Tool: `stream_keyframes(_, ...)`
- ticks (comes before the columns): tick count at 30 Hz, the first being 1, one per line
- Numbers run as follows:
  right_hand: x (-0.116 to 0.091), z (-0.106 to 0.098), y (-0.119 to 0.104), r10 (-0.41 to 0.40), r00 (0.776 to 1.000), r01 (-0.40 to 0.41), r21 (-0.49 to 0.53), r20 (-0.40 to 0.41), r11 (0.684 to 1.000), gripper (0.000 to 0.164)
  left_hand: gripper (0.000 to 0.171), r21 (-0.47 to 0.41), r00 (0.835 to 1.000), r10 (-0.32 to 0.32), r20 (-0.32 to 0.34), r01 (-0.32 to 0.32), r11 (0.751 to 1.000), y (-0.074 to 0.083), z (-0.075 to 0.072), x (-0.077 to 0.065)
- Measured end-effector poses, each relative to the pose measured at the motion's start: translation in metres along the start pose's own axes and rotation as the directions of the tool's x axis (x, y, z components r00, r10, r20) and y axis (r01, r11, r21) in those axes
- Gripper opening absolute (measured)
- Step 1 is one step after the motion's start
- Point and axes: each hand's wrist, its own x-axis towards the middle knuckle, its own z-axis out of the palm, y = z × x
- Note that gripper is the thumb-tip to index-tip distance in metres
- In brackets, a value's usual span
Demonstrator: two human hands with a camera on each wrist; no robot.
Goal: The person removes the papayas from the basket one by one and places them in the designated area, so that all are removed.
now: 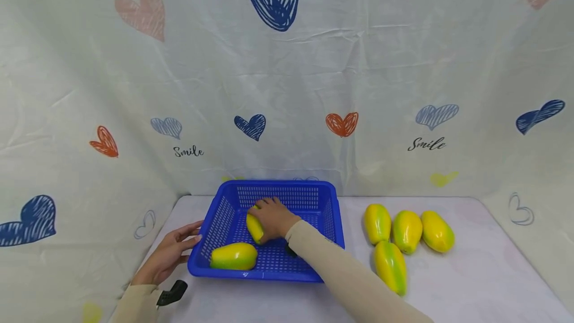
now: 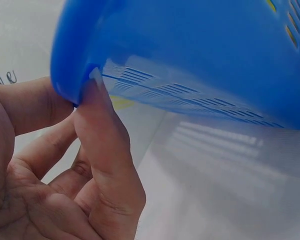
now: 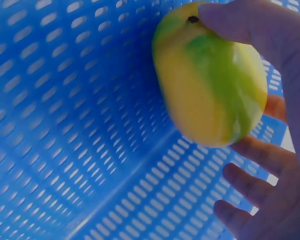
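Inside the blue plastic basket (image 1: 269,276), my right hand (image 1: 274,219) grips a yellow-green papaya (image 1: 254,227). In the right wrist view, the thumb lies by the dark stem end of that papaya (image 3: 210,85), with fingers around its far side. It is near a slotted wall of the basket (image 3: 75,100). A second papaya (image 1: 234,256) lies on its side in the basket's front left corner. My left hand (image 1: 168,253) is at the basket's left side. In the left wrist view, its thumb and forefinger pinch the rim (image 2: 70,60).
Several more papayas (image 1: 407,231) lie grouped on the white-covered table (image 1: 475,283), right of the basket. A white curtain (image 1: 287,79) printed with hearts hangs behind the table and along its sides.
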Motion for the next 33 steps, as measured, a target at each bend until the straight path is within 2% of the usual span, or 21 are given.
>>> stream_keyframes(18,-0.036,-0.001,0.016,-0.006,0.999,0.006,-0.004,0.038,1.0,0.082,0.06,0.009,1.0,-0.003,-0.02,0.003,1.0,-0.002,0.001,0.002)
stream_keyframes(33,-0.051,0.0,0.022,0.014,0.997,-0.017,0.047,0.07,0.999,0.08,0.06,0.002,1.0,-0.005,-0.027,0.005,1.0,-0.003,0.003,0.002)
